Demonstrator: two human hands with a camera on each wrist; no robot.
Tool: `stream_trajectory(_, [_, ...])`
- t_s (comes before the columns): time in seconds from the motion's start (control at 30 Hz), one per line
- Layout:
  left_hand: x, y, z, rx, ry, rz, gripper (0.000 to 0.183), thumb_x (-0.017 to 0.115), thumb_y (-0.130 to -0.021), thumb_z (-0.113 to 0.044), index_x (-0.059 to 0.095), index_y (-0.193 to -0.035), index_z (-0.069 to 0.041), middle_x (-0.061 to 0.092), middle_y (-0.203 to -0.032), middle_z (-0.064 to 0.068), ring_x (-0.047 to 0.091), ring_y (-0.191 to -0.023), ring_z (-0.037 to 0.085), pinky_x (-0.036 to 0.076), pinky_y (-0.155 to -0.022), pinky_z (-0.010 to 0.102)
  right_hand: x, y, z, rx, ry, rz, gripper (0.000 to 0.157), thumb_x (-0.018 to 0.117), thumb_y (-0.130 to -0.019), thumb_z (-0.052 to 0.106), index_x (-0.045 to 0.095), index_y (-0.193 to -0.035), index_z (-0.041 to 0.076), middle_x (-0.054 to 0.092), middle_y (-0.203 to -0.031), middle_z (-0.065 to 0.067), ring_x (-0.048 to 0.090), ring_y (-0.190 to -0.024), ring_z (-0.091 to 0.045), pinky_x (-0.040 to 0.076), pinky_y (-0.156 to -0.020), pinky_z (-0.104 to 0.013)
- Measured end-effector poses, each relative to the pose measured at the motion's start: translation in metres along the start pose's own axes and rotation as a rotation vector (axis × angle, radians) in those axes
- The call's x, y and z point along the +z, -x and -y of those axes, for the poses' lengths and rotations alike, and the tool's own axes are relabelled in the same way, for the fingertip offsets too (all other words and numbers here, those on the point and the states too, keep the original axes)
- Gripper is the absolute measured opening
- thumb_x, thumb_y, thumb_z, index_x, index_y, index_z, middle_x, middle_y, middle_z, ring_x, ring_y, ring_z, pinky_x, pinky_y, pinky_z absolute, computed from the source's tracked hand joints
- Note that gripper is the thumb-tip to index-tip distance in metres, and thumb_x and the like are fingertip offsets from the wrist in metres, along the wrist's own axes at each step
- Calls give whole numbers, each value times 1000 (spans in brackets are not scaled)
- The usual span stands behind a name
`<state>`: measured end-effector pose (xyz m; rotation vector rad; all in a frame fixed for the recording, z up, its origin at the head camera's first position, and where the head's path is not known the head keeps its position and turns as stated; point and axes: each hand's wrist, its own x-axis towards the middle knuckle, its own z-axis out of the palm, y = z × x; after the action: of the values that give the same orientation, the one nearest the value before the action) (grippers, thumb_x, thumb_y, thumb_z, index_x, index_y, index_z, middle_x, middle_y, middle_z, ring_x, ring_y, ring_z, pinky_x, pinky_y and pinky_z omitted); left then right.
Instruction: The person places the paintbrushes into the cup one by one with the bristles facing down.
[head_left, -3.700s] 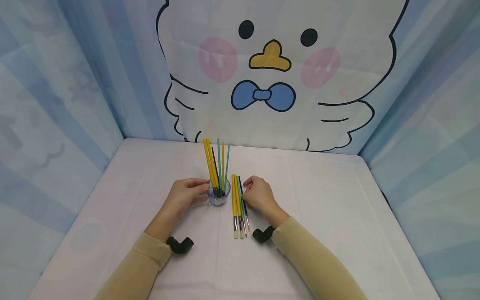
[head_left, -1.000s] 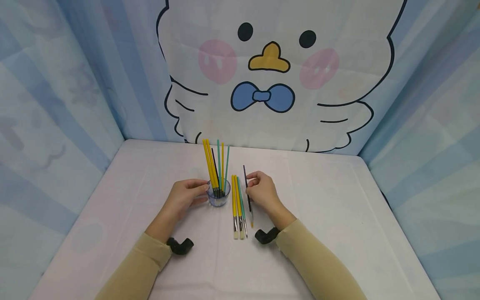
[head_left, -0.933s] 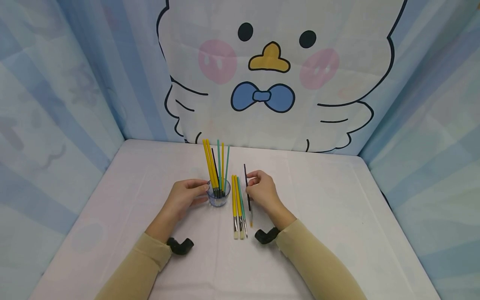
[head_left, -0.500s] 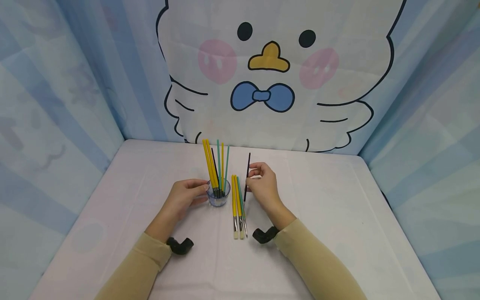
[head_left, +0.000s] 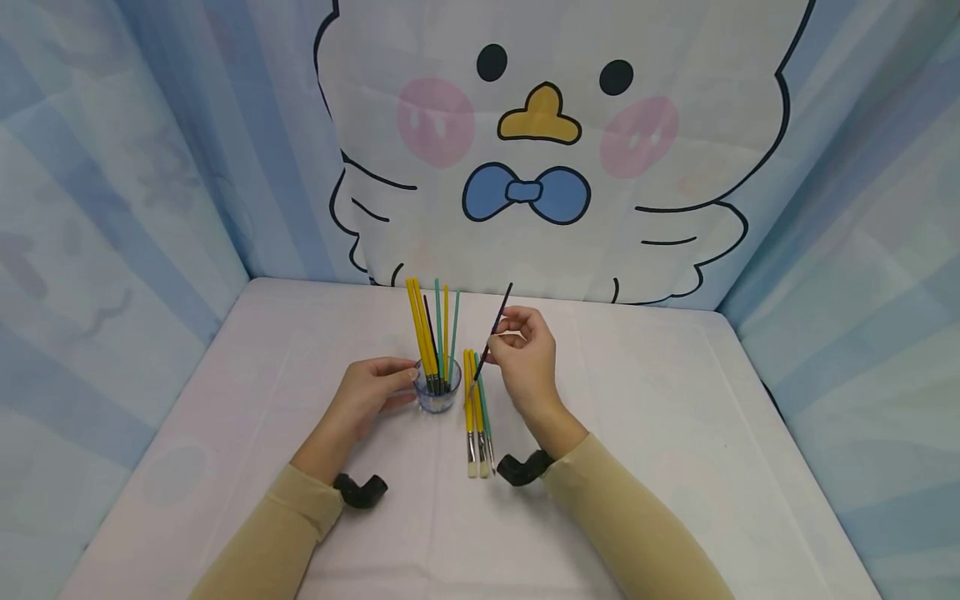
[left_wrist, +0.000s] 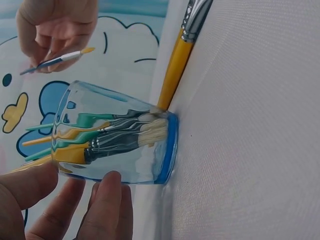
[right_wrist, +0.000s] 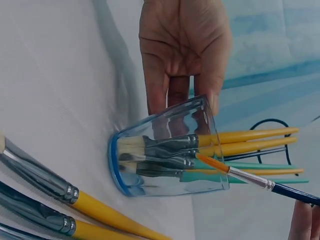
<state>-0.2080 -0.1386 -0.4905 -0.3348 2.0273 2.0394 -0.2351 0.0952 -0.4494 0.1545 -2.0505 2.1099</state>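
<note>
My left hand [head_left: 367,387] holds the side of a clear cup [head_left: 435,405], thumb near the rim and fingers against its wall. The cup stands upright with several yellow, green and dark paintbrushes [head_left: 418,325] in it, bristles down. Between thumb and fingers, my right hand [head_left: 531,362] pinches a thin dark paintbrush [head_left: 502,307], raised and tilted. Its orange-tipped bristles [right_wrist: 212,163] point down toward the cup and, in the right wrist view, overlap the cup's rim; contact cannot be told. Below that brush lie two yellow paintbrushes [head_left: 469,408] and a green paintbrush [head_left: 484,408].
A pale cloth covers the table [head_left: 675,433]. Behind it hangs a curtain [head_left: 525,250] with a cartoon bird, and blue striped curtains [head_left: 90,250] close in both sides. A dark wrist mount [head_left: 360,492] sits at each sleeve cuff.
My right hand has lifted the dark paintbrush from the row on the table, then moved it up and tilted its bristles leftward toward the cup. The left hand and cup have stayed put.
</note>
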Motion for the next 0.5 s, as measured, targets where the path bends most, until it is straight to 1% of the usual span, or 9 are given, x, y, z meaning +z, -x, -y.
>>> stream_trajectory(0.07, [0, 0, 0, 4, 3, 2, 36, 73, -95, -16, 69, -128, -1, 64, -132, 16, 69, -112, 24, 64, -92, 35, 2, 0, 2, -19, -36, -1, 38, 65, -88, -10, 58, -122, 6, 58, -98, -7, 64, -78, -14, 67, -68, -34])
stream_trajectory(0.2, [0, 0, 0, 12, 10, 9, 38, 73, -95, -16, 67, -129, 1, 64, -132, 17, 68, -113, 25, 64, -93, 36, 6, 0, 5, -43, -95, -9, 39, 65, -88, -12, 56, -123, 4, 59, -98, -6, 64, -79, -13, 66, -67, -29])
stream_trajectory(0.3, [0, 0, 0, 12, 11, 12, 38, 73, -95, -16, 67, -129, 1, 64, -133, 18, 68, -114, 25, 64, -94, 35, 9, -1, 6, -50, -128, -16, 40, 65, -88, -13, 56, -123, 3, 59, -98, -6, 64, -80, -13, 66, -67, -28])
stream_trajectory(0.4, [0, -1, 0, 10, 12, 11, 38, 72, -95, -16, 67, -129, 1, 63, -134, 18, 68, -115, 26, 64, -93, 35, 12, -2, 6, -51, -145, -20, 41, 65, -88, -13, 56, -124, 5, 59, -98, -6, 64, -81, -14, 67, -68, -29])
stream_trajectory(0.5, [0, -1, 0, 7, 13, 7, 37, 72, -95, -15, 67, -129, 0, 64, -133, 18, 68, -115, 27, 64, -93, 34, 16, -3, 4, -58, -132, -21, 41, 65, -89, -13, 56, -123, 7, 59, -99, -6, 64, -82, -16, 67, -70, -30])
